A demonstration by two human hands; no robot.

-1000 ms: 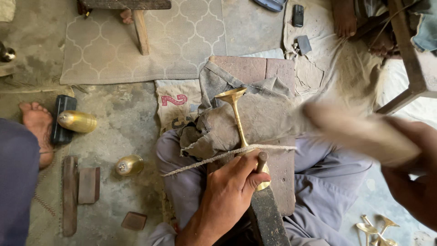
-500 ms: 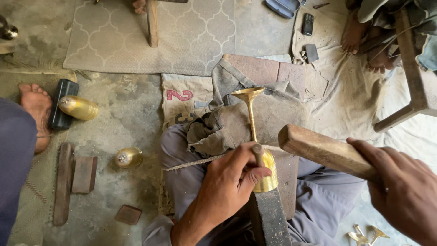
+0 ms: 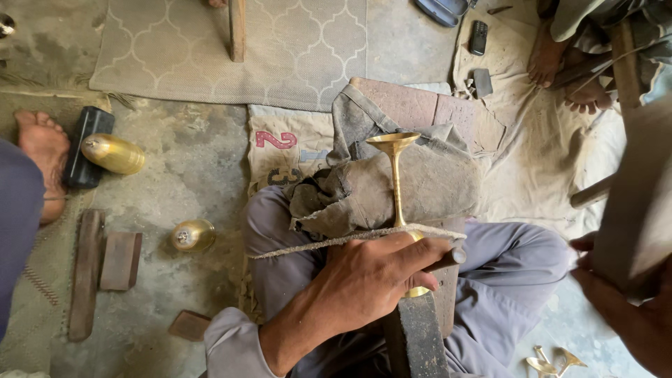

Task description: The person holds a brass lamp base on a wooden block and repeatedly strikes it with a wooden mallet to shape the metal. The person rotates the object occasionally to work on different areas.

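The left hand [image 3: 371, 276] has its grip clenched around the lower end of a brass goblet [image 3: 395, 178], pinning it on the dark iron stake [image 3: 418, 336] over the lap. The right hand [image 3: 623, 308], at the frame's edge, grasps a blurred wooden mallet [image 3: 640, 203].

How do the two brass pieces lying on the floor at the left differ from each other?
The larger brass piece is long and bullet-shaped, lying on its side against a black block; the smaller brass piece is rounder and shorter, lying alone on bare concrete. The larger shows its smooth flank; the smaller turns a pale, circular end toward the camera. Both are shiny, golden and untouched by either hand.
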